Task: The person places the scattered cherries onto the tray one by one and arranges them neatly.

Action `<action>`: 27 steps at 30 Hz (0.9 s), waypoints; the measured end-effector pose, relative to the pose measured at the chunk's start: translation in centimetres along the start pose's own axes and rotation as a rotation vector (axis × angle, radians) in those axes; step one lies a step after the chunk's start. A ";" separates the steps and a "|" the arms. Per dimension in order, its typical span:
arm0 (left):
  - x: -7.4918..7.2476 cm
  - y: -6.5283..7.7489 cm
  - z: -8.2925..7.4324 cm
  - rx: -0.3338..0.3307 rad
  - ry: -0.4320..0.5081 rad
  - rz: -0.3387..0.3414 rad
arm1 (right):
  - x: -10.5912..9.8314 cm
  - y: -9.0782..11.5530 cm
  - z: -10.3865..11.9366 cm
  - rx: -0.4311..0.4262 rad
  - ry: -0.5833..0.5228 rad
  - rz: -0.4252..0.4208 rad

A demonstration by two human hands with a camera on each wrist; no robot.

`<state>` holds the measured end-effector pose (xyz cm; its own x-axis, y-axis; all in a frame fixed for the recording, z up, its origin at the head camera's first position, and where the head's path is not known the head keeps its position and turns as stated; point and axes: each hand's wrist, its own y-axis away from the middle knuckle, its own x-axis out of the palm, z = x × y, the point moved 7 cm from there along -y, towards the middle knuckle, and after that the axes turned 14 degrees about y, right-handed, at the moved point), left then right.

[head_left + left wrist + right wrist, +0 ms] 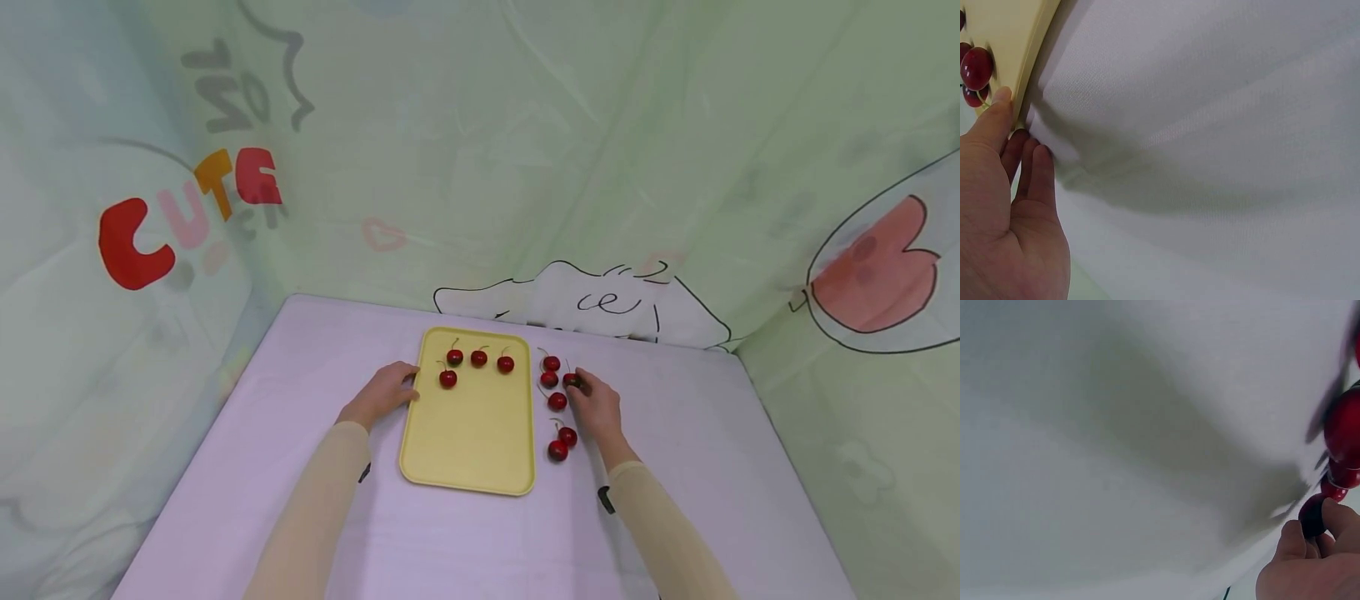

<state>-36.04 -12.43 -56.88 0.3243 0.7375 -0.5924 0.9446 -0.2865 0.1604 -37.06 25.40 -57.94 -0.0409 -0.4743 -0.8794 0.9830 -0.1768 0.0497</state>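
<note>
While my left grip pinches the left rim of a shallow yellow rectangular tray, thumb on the edge and fingers against its outer side, my right grip works beyond the opposite rim, pinching one glossy dark-red cherry between thumb and fingers. I cannot tell whether that fruit touches the pale lilac cloth-covered table beneath it.

The tray's rounded far corners sit near the table's back edge, where a pale green fabric backdrop rises. Only a narrow strip of table runs between the right rim and the nearest fruit, but the cloth stretches wide outside both my beige sleeves. Inside the tray, a broad stretch of plain yellow reaches down to the near rim.

I count ten cherries in all. Four round red cherries with thin stems lie in the tray's far part: three in a row, the fourth just nearer me at the left. Five loose red cherries rest on the table to the right, three grouped beside my pinched one and two together nearer me.
</note>
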 end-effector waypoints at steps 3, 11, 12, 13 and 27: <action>0.0 0.0 0.0 -0.010 0.007 -0.002 | -0.4 0.1 0.5 0.003 -0.013 -0.013; 0.0 0.1 -0.1 -0.020 0.005 0.001 | -1.3 0.5 3.0 -0.034 -0.109 -0.021; 0.0 0.1 -0.1 -0.021 0.003 0.001 | -1.4 0.7 3.3 -0.036 -0.122 -0.016; 0.0 0.1 -0.1 -0.018 0.001 0.000 | -1.4 0.9 3.7 -0.043 -0.128 -0.012; -0.1 0.3 -0.6 -0.008 0.004 0.001 | 0.9 2.5 9.2 -0.171 -0.129 0.026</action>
<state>-35.73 -12.30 -56.31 0.3257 0.7399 -0.5887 0.9445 -0.2823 0.1678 -36.25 16.60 -54.20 -0.0264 -0.5852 -0.8104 0.9996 -0.0188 -0.0190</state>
